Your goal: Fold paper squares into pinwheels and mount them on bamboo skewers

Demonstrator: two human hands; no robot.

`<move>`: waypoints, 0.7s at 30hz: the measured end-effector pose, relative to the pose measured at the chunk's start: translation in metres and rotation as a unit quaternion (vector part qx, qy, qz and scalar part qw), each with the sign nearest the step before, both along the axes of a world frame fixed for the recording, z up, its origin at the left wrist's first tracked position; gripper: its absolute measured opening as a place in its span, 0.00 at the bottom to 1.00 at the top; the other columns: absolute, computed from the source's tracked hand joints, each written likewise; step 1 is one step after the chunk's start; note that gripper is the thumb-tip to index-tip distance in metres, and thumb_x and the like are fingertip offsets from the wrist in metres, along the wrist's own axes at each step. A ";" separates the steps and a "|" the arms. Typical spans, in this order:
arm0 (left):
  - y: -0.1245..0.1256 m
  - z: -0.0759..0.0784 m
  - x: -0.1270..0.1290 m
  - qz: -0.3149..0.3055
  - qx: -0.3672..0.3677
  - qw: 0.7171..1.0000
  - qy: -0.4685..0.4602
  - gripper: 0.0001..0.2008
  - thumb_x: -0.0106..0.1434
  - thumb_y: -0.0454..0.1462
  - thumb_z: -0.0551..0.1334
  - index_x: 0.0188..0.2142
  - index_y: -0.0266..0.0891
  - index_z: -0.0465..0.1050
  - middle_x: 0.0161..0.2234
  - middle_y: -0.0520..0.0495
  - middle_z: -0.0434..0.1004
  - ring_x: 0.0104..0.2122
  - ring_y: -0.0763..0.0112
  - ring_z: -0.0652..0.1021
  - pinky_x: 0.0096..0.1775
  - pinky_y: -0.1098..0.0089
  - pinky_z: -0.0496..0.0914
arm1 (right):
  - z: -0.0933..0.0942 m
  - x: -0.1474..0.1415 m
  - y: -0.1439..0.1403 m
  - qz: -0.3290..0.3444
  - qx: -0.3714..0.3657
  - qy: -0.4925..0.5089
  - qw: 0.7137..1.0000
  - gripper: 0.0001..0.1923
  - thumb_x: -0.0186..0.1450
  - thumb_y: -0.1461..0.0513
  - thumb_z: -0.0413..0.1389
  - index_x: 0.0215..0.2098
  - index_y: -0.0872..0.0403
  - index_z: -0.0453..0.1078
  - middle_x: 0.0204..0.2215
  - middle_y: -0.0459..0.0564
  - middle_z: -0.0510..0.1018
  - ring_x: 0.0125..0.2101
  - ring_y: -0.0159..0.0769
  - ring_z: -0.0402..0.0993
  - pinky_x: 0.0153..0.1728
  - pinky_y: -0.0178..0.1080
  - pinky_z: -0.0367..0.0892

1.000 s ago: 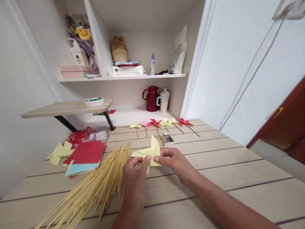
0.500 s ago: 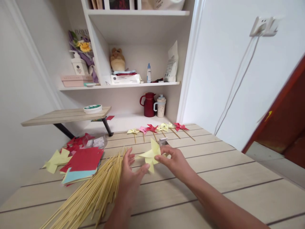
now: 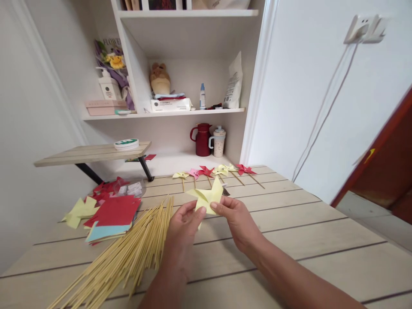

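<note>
Pale wooden planking is forming the counter, which is running back to a white shelf unit where a red jug and a cup are standing. Both hands are working just above the counter: the left hand and the right hand are each pinching a lower edge of a yellow paper pinwheel head, fingers closed on the paper, holding it upright between them and clear of the surface. Judging from this, the folding and gathering of the points is the step in hand, and the head is not yet on a stick. A loose bundle of bamboo sticks is lying just left of the left hand, with red, blue and yellow paper squares beyond it. Finished pinwheels are lying in a row at the back. A next move would probably call for keeping the centre pinched with one hand while freeing the other for a stick.
</note>
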State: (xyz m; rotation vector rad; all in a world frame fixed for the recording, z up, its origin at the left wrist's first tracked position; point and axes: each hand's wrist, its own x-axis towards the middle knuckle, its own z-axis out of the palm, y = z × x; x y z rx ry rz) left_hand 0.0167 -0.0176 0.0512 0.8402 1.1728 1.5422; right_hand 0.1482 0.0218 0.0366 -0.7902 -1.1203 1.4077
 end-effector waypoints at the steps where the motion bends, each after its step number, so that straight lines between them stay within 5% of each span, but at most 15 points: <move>1: 0.000 0.000 0.003 -0.013 0.007 1.000 -0.005 0.20 0.48 0.42 0.74 0.40 0.37 0.79 0.40 0.40 0.83 0.42 0.59 0.80 0.47 0.64 0.69 | 0.000 -0.001 -0.002 -0.003 0.004 -0.003 1.000 0.11 0.53 0.56 0.68 0.24 0.54 0.76 0.26 0.47 0.80 0.31 0.37 0.70 0.39 0.40 0.61; 13: -0.005 -0.001 0.021 0.020 0.010 0.999 -0.046 0.20 0.50 0.42 0.72 0.43 0.39 0.79 0.41 0.44 0.83 0.44 0.61 0.80 0.48 0.65 0.70 | -0.001 -0.003 -0.007 -0.029 0.037 -0.028 0.999 0.11 0.55 0.55 0.66 0.26 0.53 0.75 0.27 0.46 0.79 0.33 0.39 0.72 0.39 0.40 0.65; 21: -0.003 -0.004 0.018 0.061 0.003 0.998 0.008 0.17 0.51 0.44 0.71 0.39 0.37 0.81 0.36 0.44 0.84 0.41 0.57 0.81 0.43 0.64 0.72 | -0.003 -0.006 -0.010 -0.021 0.046 -0.059 0.997 0.12 0.57 0.54 0.65 0.25 0.54 0.73 0.27 0.47 0.79 0.33 0.40 0.73 0.40 0.41 0.66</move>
